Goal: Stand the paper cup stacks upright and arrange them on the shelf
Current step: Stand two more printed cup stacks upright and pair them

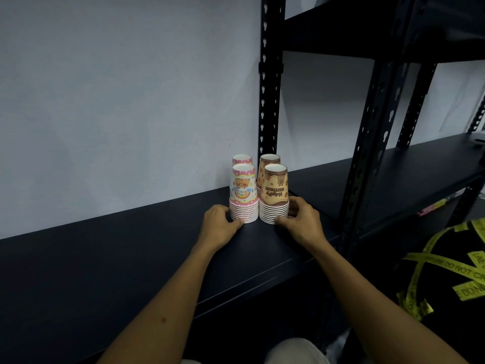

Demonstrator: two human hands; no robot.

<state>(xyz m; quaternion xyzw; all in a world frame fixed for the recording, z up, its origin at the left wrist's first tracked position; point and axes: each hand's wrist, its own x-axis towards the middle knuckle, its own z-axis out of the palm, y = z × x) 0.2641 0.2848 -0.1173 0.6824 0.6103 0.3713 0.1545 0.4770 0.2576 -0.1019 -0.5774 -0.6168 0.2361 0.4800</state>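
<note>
Four paper cup stacks stand mouth-down in a tight square at the back edge of the dark shelf [131, 258], against the wall beside the rack post [270, 74]. The left hand [219, 227] curls around the base of the front pink stack [244, 195], thumb touching its lowest rims. The right hand [301, 219] grips the base of the front brown stack [274, 195]. Behind them stand the rear pink stack [242, 159] and the rear brown stack [267, 161].

dark shelf [131, 258] | four upright cup stacks [244, 195] clustered
</note>
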